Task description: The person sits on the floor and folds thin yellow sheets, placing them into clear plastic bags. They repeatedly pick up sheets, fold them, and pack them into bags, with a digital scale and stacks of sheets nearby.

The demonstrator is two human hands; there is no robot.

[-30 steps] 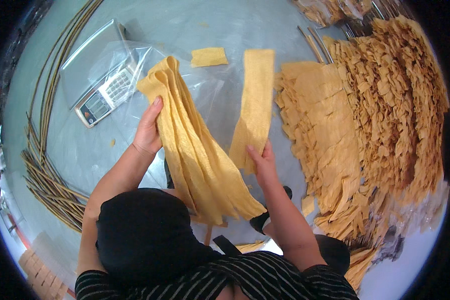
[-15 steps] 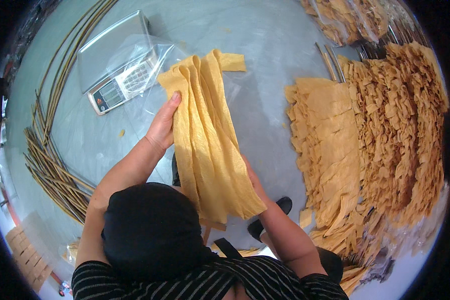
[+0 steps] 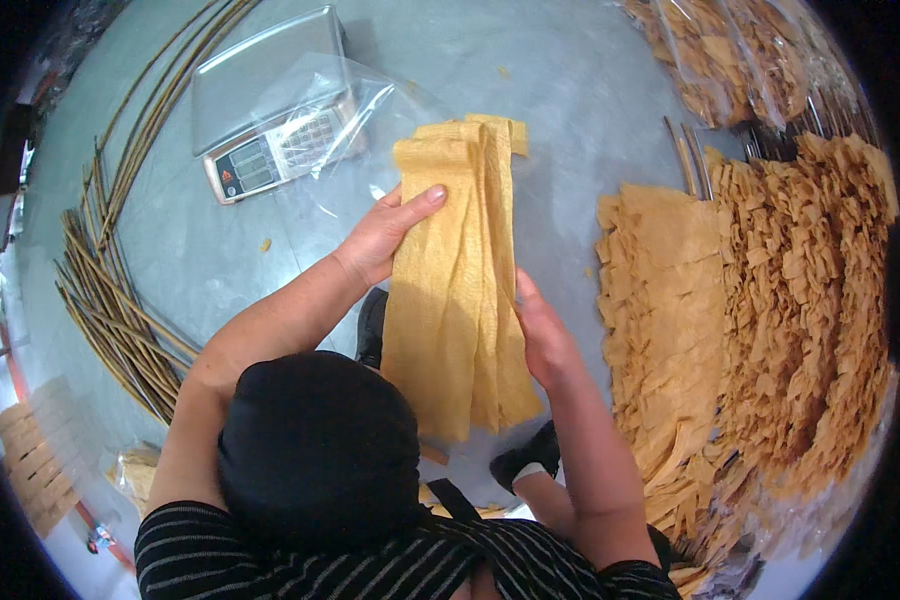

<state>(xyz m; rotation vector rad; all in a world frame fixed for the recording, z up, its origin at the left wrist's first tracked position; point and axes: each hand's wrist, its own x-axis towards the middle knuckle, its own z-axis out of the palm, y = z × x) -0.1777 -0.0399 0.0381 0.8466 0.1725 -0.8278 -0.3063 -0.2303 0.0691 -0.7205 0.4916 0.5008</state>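
Observation:
A bundle of long yellow, wrinkled sheets that look like tofu skin (image 3: pixel 435 330) hangs in folds in front of me. My left hand (image 3: pixel 390 225) grips its upper left side, thumb lying on top and the fingers behind. At the right edge, about halfway down, my right hand (image 3: pixel 545 325) holds the bundle, with most of its fingers tucked out of sight. A short folded end sticks out at the bundle's top right. Beyond my left hand, a digital scale (image 3: pixel 270 75) with a steel platform rests on the floor, partly under a clear plastic bag (image 3: pixel 375 105).
Thick stacks of similar browner sheets (image 3: pixel 665 320) lie at the right, beside several rods (image 3: pixel 695 160). Clear bags of pieces (image 3: pixel 720 60) are at the far right. Long thin sticks (image 3: pixel 120 310) are heaped on the left. My black shoe (image 3: pixel 525 455) is below the bundle.
Both hands and the bundle have shifted right in view, and the bundle hangs straighter with its folds closer together. My left thumb now lies across its front. The whole view has shifted slightly.

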